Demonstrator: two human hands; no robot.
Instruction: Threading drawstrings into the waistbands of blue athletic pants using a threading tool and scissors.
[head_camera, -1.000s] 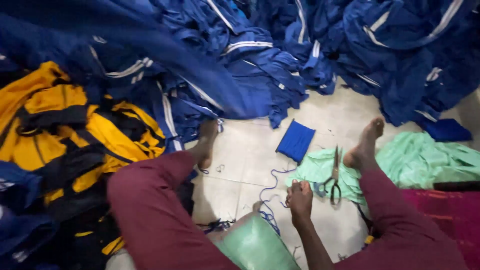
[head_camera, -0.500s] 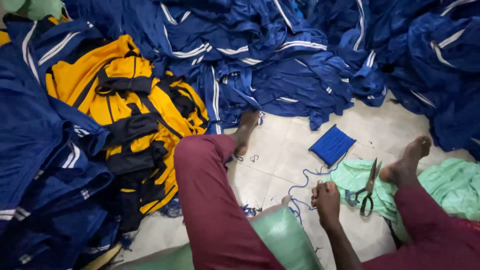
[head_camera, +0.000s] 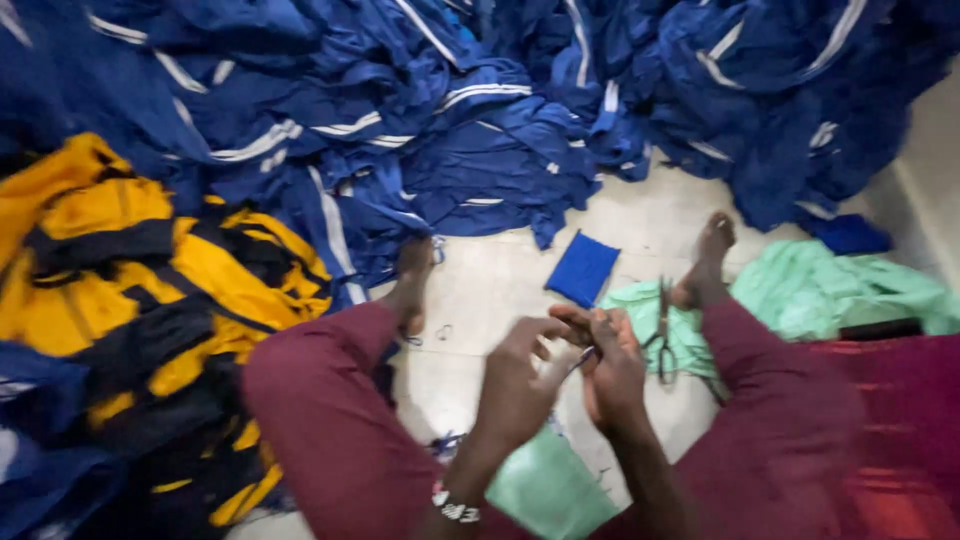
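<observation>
Seated on tiled floor, legs in maroon trousers spread, scissors taken as landmark. Far left of scissors: heap of yellow-and-black garments, untouched, some way from both hands. Above and across the top: big pile of blue garments with white stripes, likewise unhandled right now. Nearer, just left of scissors: left hand, beaded bracelet at wrist, fingers curled and pinching something thin, looks like a blue thread, blurred so hard to be sure. Right hand close against it, touching or nearly so, fingers closed on the same thread, right beside scissors. Small folded blue fabric piece up-left of scissors on bare floor. Scissors lying idle on mint-green cloth, not in either hand. More green fabric below the hands, in the lap. Judged early or mid-way: thread handling in progress, nothing visibly cut or sewn, both heaps apparently waiting.
</observation>
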